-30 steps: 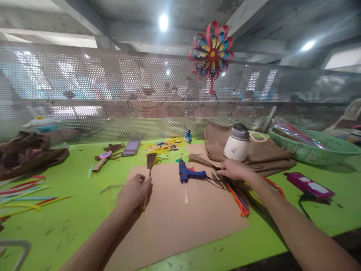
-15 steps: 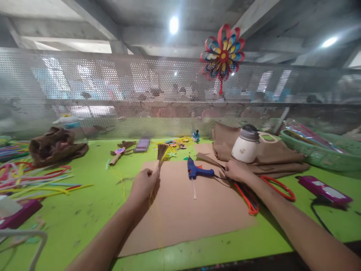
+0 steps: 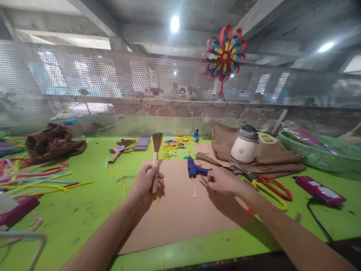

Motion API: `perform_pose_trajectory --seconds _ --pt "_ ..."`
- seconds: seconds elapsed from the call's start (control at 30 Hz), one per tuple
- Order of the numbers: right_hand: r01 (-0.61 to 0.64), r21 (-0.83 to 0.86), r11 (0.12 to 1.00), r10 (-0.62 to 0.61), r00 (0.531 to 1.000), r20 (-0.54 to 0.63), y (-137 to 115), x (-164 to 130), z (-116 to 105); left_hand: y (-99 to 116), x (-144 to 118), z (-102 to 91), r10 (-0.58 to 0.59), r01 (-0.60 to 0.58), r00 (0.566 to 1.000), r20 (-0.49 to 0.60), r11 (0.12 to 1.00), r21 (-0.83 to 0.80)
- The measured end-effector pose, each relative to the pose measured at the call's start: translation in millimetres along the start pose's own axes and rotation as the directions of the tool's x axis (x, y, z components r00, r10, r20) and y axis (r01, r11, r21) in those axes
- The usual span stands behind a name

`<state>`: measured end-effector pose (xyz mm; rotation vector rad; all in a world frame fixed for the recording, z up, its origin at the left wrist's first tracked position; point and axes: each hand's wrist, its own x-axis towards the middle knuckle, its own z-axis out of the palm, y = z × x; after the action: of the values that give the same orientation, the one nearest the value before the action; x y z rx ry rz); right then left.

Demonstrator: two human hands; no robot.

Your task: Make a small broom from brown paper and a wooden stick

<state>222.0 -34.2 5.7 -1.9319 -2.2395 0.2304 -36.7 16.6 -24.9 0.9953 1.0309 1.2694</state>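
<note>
A small brush-like bundle [image 3: 157, 145] stands upright in my left hand [image 3: 146, 180], its brown bristles fanned at the top. Fingers wrap around its pale, wrapped handle, and a thin yellow thread hangs below. My right hand [image 3: 222, 181] is closed just beside the grip of a blue glue gun [image 3: 194, 168], over the brown cardboard [image 3: 180, 218]. From its fingertips pokes a thin brown strip [image 3: 203, 180], too small to identify surely. Scissors with red and yellow handles [image 3: 275, 188] lie right of that hand. Another red handle [image 3: 250, 210] is mostly hidden under my right forearm.
Folded brown cloth [image 3: 287, 158] bears a white bottle [image 3: 243, 148]. A green basket [image 3: 321, 154] and purple power strip [image 3: 318, 190] are at right. Colourful pipe cleaners [image 3: 36, 177] lie left; a perforated metal screen [image 3: 118, 90] stands behind the green table [image 3: 93, 214].
My right hand has moved left and nearer, from beside the cloth to the glue gun's grip. The bundle in my left hand is now more upright and shifted slightly left. More of the scissors shows.
</note>
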Motion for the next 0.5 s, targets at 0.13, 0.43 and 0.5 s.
perform_pose_trajectory --seconds 0.13,0.43,0.5 --pt "-0.011 -0.013 1.000 0.011 1.000 0.025 -3 7 17 -3 -3 1.9 0.007 -0.008 1.000 0.022 0.999 0.044" --pt "-0.046 0.204 0.978 0.035 0.998 0.058 20 14 8 0 -3 3.1 -0.070 0.074 0.991 0.111 0.997 -0.033" --pt "-0.055 0.220 0.974 0.042 0.997 0.064 21 15 15 2 -6 4.4 -0.089 0.094 0.989 0.121 0.995 -0.032"
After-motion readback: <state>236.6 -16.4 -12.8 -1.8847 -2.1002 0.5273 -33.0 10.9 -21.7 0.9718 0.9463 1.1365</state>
